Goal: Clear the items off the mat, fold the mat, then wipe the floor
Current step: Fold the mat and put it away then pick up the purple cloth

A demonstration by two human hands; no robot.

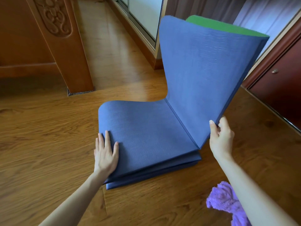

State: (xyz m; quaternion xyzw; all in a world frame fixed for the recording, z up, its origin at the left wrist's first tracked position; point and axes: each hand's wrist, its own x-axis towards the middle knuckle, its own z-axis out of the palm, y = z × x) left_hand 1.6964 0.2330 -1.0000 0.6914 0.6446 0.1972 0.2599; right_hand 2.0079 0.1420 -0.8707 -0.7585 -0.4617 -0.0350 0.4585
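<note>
The blue mat lay part-folded in stacked layers on the wooden floor, its right panel raised upright showing green backing, a purple cloth near right.

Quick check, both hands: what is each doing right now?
Left hand: open, fingers flat, pressing on the folded part of the mat.
Right hand: holding the raised panel's edge, thumb in front, fingers behind.

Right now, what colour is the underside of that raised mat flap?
Green, seen in the head view at the top of the mat.
</note>
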